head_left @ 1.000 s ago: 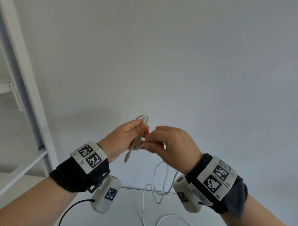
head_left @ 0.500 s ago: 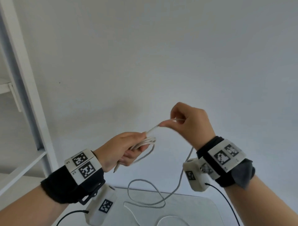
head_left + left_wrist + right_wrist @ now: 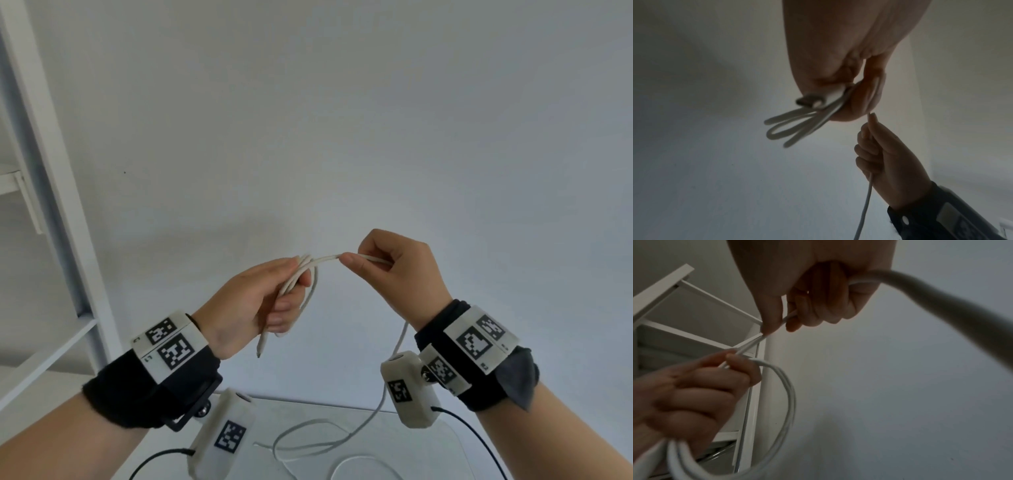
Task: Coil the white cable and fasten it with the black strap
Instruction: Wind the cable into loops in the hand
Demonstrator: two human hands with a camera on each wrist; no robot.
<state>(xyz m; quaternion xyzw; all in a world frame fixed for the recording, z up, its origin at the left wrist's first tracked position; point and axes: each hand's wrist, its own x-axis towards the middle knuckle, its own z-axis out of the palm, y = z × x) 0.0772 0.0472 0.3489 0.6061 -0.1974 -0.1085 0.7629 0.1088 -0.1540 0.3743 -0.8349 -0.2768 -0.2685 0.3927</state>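
My left hand [image 3: 260, 301] grips a small bundle of loops of the white cable [image 3: 298, 284], with the plug end [image 3: 262, 344] sticking out below the palm. In the left wrist view the loops [image 3: 797, 126] and the metal plug [image 3: 807, 101] hang under the hand. My right hand [image 3: 390, 267] pinches the cable strand a short way to the right of the bundle and holds it taut. From that hand the cable drops and lies in loose curves on the table [image 3: 428, 431]. In the right wrist view the strand [image 3: 754, 342] runs between both hands. No black strap is in view.
A white shelf frame [image 3: 51, 164] stands at the left against the plain white wall. Black cords [image 3: 479, 442] run from the wrist cameras over the pale table at the bottom.
My right hand drew away from the left, up and to the right, pulling a strand of cable out taut. My left hand stayed on the loops and tilted a little.
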